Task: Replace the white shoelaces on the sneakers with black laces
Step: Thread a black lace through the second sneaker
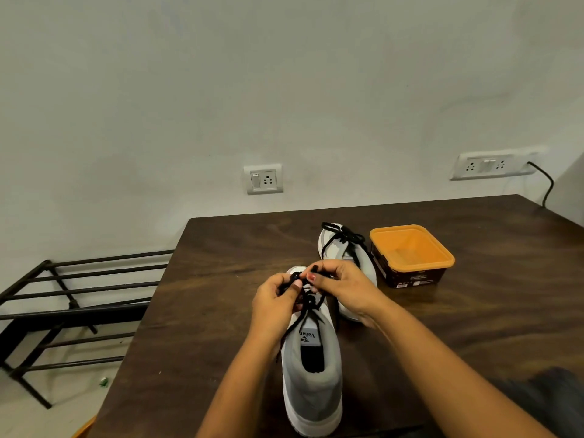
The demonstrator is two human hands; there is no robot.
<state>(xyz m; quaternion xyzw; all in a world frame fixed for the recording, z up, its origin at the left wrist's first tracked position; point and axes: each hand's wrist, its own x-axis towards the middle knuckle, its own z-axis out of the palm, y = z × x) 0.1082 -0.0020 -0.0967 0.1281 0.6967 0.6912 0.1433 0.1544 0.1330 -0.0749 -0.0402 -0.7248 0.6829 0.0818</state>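
The table [221, 279] is dark wood. Its far edge runs beside the wall, and its left edge slants from the far corner back toward the viewer. A sneaker [311, 393] stands near the middle, heel toward the viewer and toe at 12 o'clock. Bare wood lies from 8 to 10 o'clock of it out to the left edge, and a wider bare stretch lies at 3 to 4 o'clock. Beyond the left edge, at 9 o'clock, a black rack [63, 295] stands on the floor.

The second sneaker [336, 251] sits at 1 o'clock, just beside the first, with a black bow [344, 237] tied on it. An orange box [410, 254] stands open at 2 o'clock, close against that sneaker's right side. The table's far right corner lies well behind it.

Both hands meet over the near sneaker's eyelets. The left hand [273, 306] has its fingers [297, 284] curled tight, pinching the black lace [305, 298]. The right hand [344, 287] pinches the same lace between thumb and forefinger just opposite, with the other fingers bent. The two hands nearly touch. One lace end trails at 7 o'clock down the sneaker's left side.

On the wall are a socket [263, 179] at 12 o'clock and a double socket [493, 165] at 2 o'clock with a cable [548, 184].
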